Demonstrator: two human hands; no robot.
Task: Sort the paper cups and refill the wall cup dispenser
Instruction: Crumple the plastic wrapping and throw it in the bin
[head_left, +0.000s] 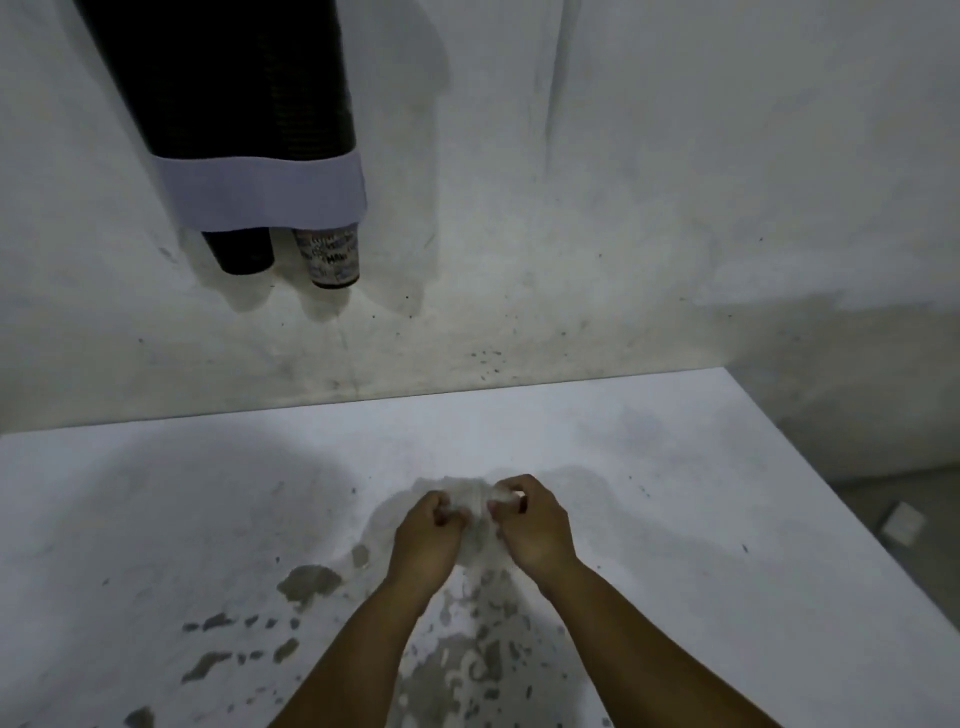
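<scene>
The wall cup dispenser (260, 192) hung high on the wall (623, 182), up and to our left. It was the biggest thing we saw. It was tall and dark, with a pale band round its bottom, and it ran straight up and down. Two cups poked out below the band, side by side: a black cup (239, 253) and a printed cup (332, 257).

Below was the white table (182, 493), with chipped paint near us. Our hands were low on it, well apart from the dispenser.

Our left hand (423, 540) and right hand (530, 525) both pinched one small crumpled white thing (470, 501) between them. We could not tell what it was. We think the left hand was nearer to the dispenser for reaching up.
</scene>
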